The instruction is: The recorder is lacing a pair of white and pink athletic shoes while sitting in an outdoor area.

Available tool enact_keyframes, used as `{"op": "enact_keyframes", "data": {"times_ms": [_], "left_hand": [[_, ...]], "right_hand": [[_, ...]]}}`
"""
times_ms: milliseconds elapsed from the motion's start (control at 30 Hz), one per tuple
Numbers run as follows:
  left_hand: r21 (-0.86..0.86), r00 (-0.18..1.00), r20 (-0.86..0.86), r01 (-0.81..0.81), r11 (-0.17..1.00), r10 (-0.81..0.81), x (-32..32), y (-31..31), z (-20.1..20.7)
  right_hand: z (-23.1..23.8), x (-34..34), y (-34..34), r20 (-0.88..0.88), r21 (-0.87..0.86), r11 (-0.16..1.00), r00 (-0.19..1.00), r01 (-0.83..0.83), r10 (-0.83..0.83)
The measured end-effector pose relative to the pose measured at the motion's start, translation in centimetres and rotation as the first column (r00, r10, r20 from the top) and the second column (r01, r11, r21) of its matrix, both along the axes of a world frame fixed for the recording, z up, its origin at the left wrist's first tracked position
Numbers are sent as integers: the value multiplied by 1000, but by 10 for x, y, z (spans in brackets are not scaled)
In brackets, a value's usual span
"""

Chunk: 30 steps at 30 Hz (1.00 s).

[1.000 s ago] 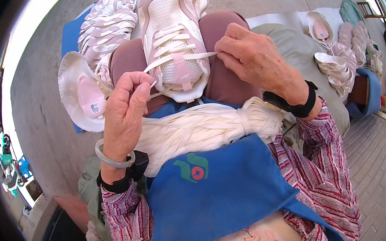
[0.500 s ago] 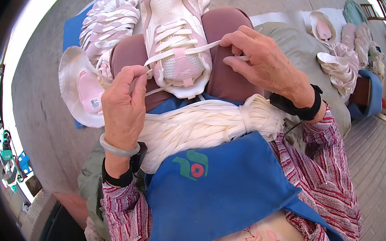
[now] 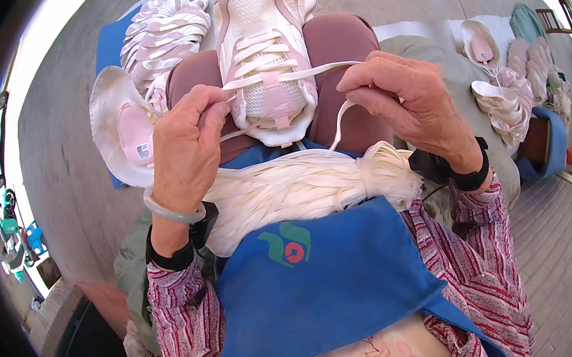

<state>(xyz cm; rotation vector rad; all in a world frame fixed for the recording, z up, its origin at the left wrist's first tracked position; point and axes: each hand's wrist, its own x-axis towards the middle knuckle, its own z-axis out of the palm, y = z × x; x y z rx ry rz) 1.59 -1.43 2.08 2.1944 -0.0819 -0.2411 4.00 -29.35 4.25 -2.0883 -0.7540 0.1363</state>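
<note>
A pink and white sneaker (image 3: 266, 56) rests between my knees, toe pointing away, partly laced with a flat white shoelace (image 3: 320, 70). My left hand (image 3: 186, 147) pinches one end of that lace at the shoe's left side. My right hand (image 3: 406, 101) grips the other end, pulled out taut to the right of the eyelets. A thick bundle of white shoelaces (image 3: 300, 184) lies across my lap on a blue apron (image 3: 316, 279).
A pile of pink and white shoe uppers (image 3: 162, 32) lies on a blue mat at the upper left, with a white insole piece (image 3: 116, 126) beside my left knee. More shoes (image 3: 504, 88) are heaped at the right on grey cloth. Grey concrete floor surrounds me.
Both hands have moved apart and slightly up, drawing the lace tight across the shoe's eyelets. The right hand has shifted rightward, away from the shoe's tongue.
</note>
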Motion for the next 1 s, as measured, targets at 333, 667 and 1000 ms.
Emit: {"op": "enact_keyframes", "data": {"times_ms": [333,667,1000], "left_hand": [[301,957,199,145,943,-211,15,-4,15],[-40,956,-280,-102,994,87,18,-5,14],[165,962,263,30,986,-73,12,-15,9]], "right_hand": [[-21,-9,-10,254,-279,959,967,58,16],[-30,-6,4,297,-344,939,952,33,76],[-40,5,15,243,-243,963,968,117,-56]]}}
